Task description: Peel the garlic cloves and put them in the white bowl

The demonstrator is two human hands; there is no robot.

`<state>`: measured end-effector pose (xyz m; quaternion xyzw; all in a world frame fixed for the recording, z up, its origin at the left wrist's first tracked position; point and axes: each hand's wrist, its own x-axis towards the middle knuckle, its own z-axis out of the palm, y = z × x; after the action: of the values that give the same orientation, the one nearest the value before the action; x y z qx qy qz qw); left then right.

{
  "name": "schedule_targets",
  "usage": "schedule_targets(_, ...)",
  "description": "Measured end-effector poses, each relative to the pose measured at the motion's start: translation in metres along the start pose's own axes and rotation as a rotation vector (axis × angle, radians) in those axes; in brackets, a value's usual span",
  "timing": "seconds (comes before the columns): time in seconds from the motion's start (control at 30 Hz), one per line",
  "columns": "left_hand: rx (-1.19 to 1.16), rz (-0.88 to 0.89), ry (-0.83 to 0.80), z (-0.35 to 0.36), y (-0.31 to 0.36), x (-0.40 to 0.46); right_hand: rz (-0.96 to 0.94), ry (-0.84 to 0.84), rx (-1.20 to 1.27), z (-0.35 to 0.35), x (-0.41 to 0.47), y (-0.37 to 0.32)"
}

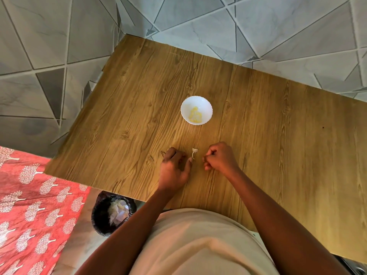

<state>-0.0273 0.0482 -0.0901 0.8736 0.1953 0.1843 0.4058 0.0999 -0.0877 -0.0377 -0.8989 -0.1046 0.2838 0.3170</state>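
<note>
Both hands curl on the table: left hand (174, 167) pinches a garlic skin (194, 152), right hand (219, 158) fisted just beside.

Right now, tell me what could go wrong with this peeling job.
The scrap of garlic skin at the left hand's fingertips looks light and may drift across the table rather than reach the black bin below its edge. The right hand is curled tight; anything small in it could slip before reaching the white bowl.

right hand (219, 158): curled fingers hid any contents | white scrap (194, 152) by left thumb: too small to identify | tabletop (278, 135): cut off at right edge
</note>
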Motion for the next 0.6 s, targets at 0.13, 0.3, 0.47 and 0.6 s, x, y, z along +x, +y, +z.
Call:
schedule_targets(0.13, -0.033, -0.002, 0.011, -0.002, 0.002, 0.000, -0.015, -0.023, -0.046, 0.004, 0.000, 0.001)
schedule_targets(0.3, -0.005, 0.119, -0.009, -0.001, 0.007, -0.003, -0.017, 0.046, 0.007, 0.011, -0.012, 0.007)
schedule_targets(0.47, -0.085, 0.208, -0.148, 0.009, 0.017, 0.014, 0.042, 0.049, 0.243, 0.005, -0.020, 0.010)
schedule_targets(0.6, -0.162, 0.155, -0.176, 0.014, 0.026, 0.020, 0.100, 0.073, 0.463, 0.005, -0.025, 0.013)
